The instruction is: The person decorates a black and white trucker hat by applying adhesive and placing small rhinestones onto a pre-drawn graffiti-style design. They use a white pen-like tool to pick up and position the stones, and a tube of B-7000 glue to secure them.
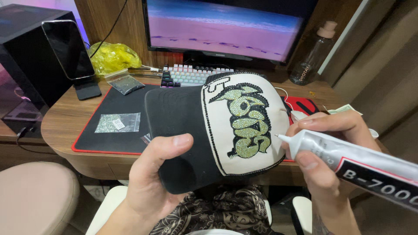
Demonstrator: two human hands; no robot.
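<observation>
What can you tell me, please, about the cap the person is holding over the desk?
The cap has a black brim and a cream front panel, edged with a line of small dark stones. On the panel sits a rhinestone design: pale green stones outlined in black. It looks like fabric. The left hand grips the brim, thumb on top, holding the cap above the lap with the panel facing the camera. The right hand holds a glue tube whose fine tip sits at the panel's right edge, near the design.

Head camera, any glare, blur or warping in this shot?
Head view: sharp on the cap and glue tube; lit monitor bright, slightly washed out; pink-purple glow upper left; wide-angle lens bends the desk edge; phone screen reflects light.
</observation>
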